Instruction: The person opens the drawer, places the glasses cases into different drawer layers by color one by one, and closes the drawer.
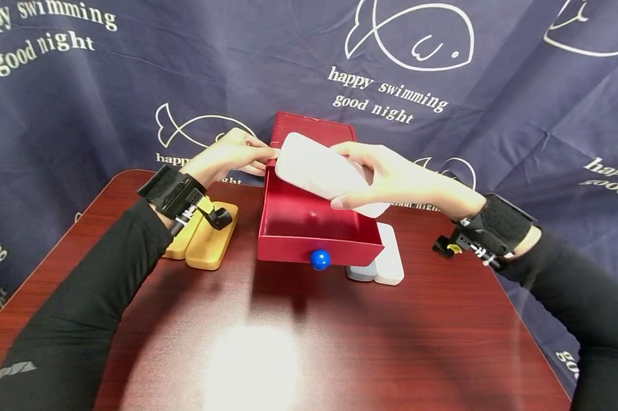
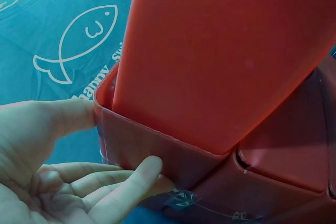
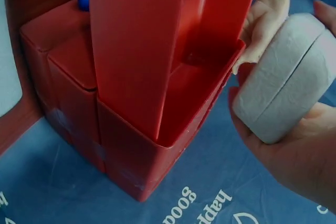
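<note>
In my right hand (image 1: 383, 171) I hold a white glasses case (image 1: 319, 165), thumb on its near side and fingers round the far side. The case is tilted above a pulled-out red drawer (image 1: 309, 220), overlapping it in the head view. A lengthwise seam shows on the case (image 3: 286, 77) in the right wrist view. My left hand (image 1: 232, 154) holds the left edge of the red drawer box (image 1: 314, 125); in the left wrist view its digits lie on both sides of the box's corner. A round blue knob (image 1: 320, 260) sits on the drawer front.
Two yellow cases (image 1: 212, 237) lie side by side on the wooden table (image 1: 391, 342), left of the drawer. To its right lie a white case (image 1: 389, 257) and a grey case (image 1: 361, 273), partly hidden under the drawer. A printed blue curtain (image 1: 268, 51) hangs behind.
</note>
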The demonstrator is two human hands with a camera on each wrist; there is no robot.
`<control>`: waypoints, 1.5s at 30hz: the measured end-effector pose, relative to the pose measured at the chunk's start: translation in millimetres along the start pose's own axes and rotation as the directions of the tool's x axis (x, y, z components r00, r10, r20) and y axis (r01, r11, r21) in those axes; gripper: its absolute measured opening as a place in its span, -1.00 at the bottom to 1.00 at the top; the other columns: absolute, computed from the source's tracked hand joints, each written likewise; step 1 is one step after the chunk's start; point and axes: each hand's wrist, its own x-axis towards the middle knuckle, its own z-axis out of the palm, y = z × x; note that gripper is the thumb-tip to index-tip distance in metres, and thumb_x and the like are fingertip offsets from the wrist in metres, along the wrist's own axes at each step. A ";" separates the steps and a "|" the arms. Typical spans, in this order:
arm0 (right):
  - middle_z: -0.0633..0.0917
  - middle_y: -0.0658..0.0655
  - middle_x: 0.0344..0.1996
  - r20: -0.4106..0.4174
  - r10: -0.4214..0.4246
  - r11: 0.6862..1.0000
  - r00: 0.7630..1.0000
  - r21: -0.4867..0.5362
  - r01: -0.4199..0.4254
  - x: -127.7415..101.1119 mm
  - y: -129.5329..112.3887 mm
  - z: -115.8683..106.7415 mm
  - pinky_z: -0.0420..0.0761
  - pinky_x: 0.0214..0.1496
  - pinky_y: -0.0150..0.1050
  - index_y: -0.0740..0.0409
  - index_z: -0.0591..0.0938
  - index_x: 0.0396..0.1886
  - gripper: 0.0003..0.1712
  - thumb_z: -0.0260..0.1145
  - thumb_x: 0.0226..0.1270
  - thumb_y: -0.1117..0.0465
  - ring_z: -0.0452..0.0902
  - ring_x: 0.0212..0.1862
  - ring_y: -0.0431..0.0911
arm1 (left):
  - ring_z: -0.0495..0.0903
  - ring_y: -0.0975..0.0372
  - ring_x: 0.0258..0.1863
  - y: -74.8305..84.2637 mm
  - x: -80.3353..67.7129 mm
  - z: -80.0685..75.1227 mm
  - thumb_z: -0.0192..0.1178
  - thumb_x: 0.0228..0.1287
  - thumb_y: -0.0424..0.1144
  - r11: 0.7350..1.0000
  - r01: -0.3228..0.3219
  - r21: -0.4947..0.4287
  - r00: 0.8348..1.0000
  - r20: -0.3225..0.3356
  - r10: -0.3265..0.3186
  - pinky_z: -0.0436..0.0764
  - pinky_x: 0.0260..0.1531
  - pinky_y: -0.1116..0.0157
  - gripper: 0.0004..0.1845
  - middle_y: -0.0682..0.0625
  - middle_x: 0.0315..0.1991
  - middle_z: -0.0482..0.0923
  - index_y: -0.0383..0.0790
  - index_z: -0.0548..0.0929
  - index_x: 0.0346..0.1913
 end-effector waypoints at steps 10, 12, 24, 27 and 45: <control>0.65 -0.11 -0.12 0.290 0.069 0.985 0.954 -0.169 -0.020 20.5 -3.4 4.2 0.58 -0.01 -0.21 -0.09 0.59 0.17 -0.36 0.58 0.11 -0.11 0.53 -0.07 -0.18 | 0.75 0.19 -0.05 0.5 0.2 1.1 0.27 0.42 -0.11 1.000 0.015 0.024 1.000 -0.009 -0.015 0.67 0.15 0.22 -0.45 -0.18 0.16 0.66 -0.40 0.55 0.32; 0.65 -0.07 -0.15 0.331 0.109 0.978 0.937 -0.203 -0.042 22.9 -4.5 6.7 0.57 -0.03 -0.19 -0.06 0.58 0.17 -0.35 0.57 0.12 -0.14 0.53 -0.09 -0.15 | 0.75 0.17 -0.04 0.0 0.9 2.2 0.26 0.43 -0.11 1.000 0.024 0.017 1.000 -0.001 -0.024 0.66 0.16 0.21 -0.44 -0.24 0.21 0.62 -0.41 0.53 0.33; 0.57 0.08 -0.33 0.419 0.299 0.913 0.857 -0.388 -0.129 38.0 -6.2 19.5 0.48 -0.18 -0.23 0.08 0.46 -0.07 -0.44 0.43 0.26 -0.22 0.54 -0.23 -0.07 | 0.74 0.14 -0.01 -3.0 3.9 5.1 0.27 0.42 -0.11 0.999 0.043 -0.002 0.999 -0.006 -0.043 0.66 0.17 0.20 -0.45 -0.18 0.10 0.68 -0.40 0.55 0.32; 0.56 0.10 -0.36 0.435 0.319 0.894 0.842 -0.432 -0.115 42.7 -10.6 21.3 0.49 -0.20 -0.23 0.11 0.43 -0.11 -0.46 0.41 0.29 -0.20 0.54 -0.26 -0.05 | 0.75 0.18 -0.08 -2.6 3.5 5.0 0.28 0.42 -0.12 0.999 0.037 -0.007 0.999 -0.009 -0.037 0.67 0.15 0.21 -0.46 -0.15 0.04 0.70 -0.40 0.56 0.31; 0.60 0.09 -0.36 0.397 0.405 0.778 0.823 -0.623 -0.083 54.0 -31.4 34.6 0.55 -0.18 -0.24 0.18 0.53 -0.16 -0.56 0.43 0.25 -0.06 0.54 -0.28 -0.05 | 0.75 0.27 -0.15 -1.0 -1.7 0.9 0.27 0.43 -0.12 0.999 0.034 -0.013 0.999 -0.021 -0.034 0.67 0.14 0.23 -0.45 -0.27 0.24 0.60 -0.38 0.54 0.34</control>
